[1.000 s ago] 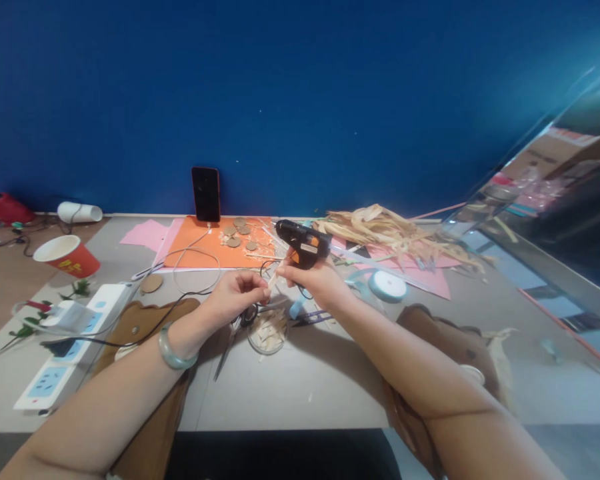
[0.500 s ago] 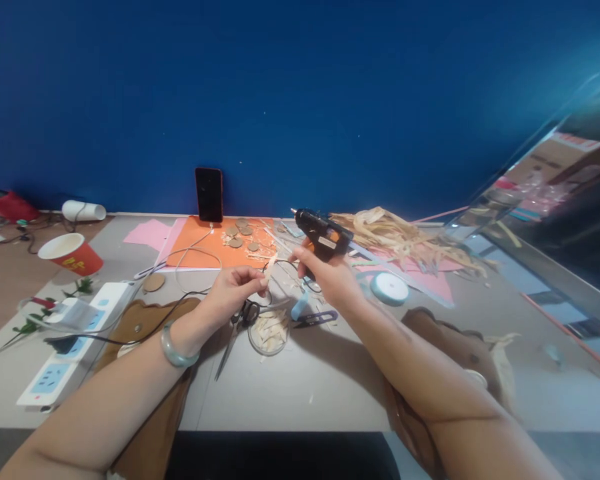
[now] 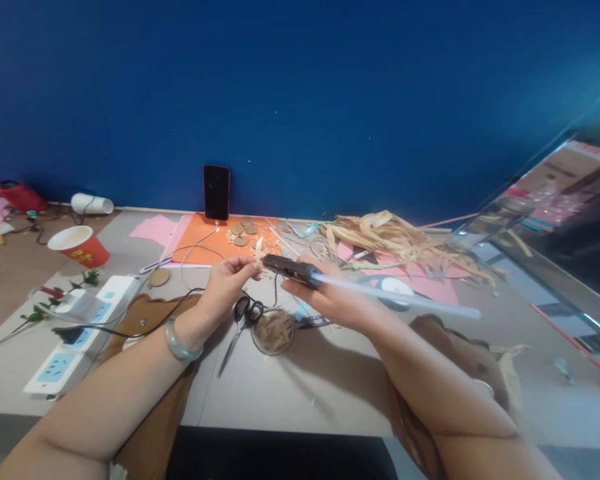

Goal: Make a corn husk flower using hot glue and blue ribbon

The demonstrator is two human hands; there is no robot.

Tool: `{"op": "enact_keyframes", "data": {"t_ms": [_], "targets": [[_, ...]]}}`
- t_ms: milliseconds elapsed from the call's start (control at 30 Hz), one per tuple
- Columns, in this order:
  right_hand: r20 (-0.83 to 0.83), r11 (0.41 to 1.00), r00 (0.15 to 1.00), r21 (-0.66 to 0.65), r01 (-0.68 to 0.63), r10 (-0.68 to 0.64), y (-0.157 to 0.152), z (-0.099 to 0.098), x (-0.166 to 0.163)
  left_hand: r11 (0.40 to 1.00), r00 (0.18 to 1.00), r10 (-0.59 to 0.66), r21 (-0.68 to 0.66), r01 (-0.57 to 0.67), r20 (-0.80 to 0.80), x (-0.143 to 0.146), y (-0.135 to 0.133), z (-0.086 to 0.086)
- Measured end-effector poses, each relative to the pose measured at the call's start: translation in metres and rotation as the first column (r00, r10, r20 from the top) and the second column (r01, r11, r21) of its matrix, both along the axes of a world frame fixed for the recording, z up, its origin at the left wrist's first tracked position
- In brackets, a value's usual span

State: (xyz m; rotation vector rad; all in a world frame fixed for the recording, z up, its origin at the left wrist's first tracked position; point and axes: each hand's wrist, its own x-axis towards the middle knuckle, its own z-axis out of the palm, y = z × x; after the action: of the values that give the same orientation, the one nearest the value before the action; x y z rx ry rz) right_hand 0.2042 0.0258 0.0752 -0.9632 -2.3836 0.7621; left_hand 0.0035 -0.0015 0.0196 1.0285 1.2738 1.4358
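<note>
In my left hand, thumb and fingertips pinch a small pale strip of dried husk. My right hand is wrapped round a black hot glue gun, whose front end is close by the strip; whether they touch cannot be made out. A long translucent glue stick juts from the gun's back. Below the hands lie black-handled scissors and a round clear dish of small husk pieces.
A phone leans on the blue wall above an orange sheet with small brown discs. Dried husks are heaped behind my right hand. A power strip and a red paper cup stand left. Cables cross the table.
My right hand has turned the glue gun so its front end points left and lies near the strip; the glue stick now shows. My left hand keeps its pinch and shifted slightly left.
</note>
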Motion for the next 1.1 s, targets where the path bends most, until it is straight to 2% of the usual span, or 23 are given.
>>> {"op": "enact_keyframes", "data": {"t_ms": [400,700,1100], "targets": [[0.020,1.000,1.000,-0.008,0.023,-0.023,0.004,-0.006,-0.001,0.998,1.000,0.008,0.069,-0.006,-0.029,-0.003,0.003,-0.009],[0.011,0.999,0.999,0.006,0.045,-0.045,0.006,-0.011,-0.001,0.999,0.997,0.031,0.042,-0.028,-0.071,0.000,0.001,-0.001],[0.006,0.999,0.999,0.007,0.044,-0.044,0.005,-0.007,-0.003,0.999,0.997,0.040,0.015,-0.039,-0.072,0.002,-0.002,0.005]]}}
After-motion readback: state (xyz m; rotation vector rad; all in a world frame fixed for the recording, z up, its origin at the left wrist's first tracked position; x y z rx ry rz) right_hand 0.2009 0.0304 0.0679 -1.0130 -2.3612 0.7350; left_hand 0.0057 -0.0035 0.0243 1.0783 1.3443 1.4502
